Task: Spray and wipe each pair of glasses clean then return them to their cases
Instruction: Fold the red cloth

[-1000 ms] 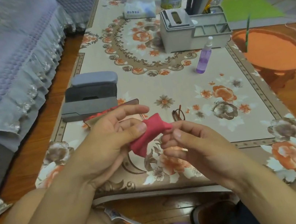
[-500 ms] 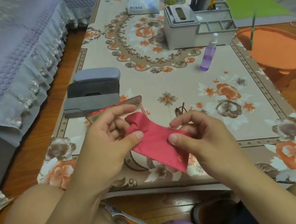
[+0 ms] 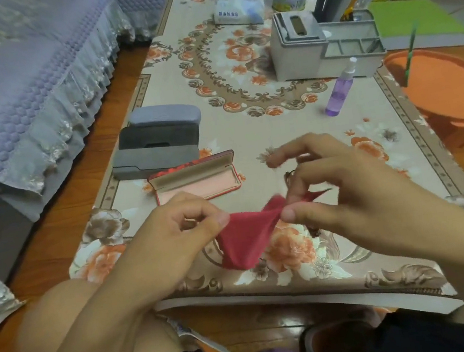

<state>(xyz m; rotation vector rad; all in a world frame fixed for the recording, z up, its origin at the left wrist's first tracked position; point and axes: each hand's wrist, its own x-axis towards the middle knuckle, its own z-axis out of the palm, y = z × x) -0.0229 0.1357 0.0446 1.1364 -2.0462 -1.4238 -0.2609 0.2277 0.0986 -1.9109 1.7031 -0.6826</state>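
Both hands are working the red cloth (image 3: 244,238) low in the centre of the frame, above the near edge of the table (image 3: 248,131). Left hand (image 3: 174,238) is pinching 1 corner of it between thumb and curled fingers; right hand (image 3: 345,198) is pinching the other end between thumb and a bent finger, its index finger sticking out toward the upper left, blurred. Between the 2 grips the cloth is sagging in a loose fold.

Just behind the right hand's fingers, a thin dark glasses frame (image 3: 288,178) is peeking out; whether it is lying on the tablecloth or touching the hand, I cannot tell.

Left of centre, a red case (image 3: 195,178) is lying open, pink lining facing up, just beyond the left hand. Touching its far side, 3 grey cases (image 3: 159,138) are sitting packed together in a row running away from the camera.

Over at the right of the frame, a purple spray bottle (image 3: 339,93) is standing upright on the tablecloth, just in front of a grey organiser box (image 3: 298,45). Well apart from both hands.
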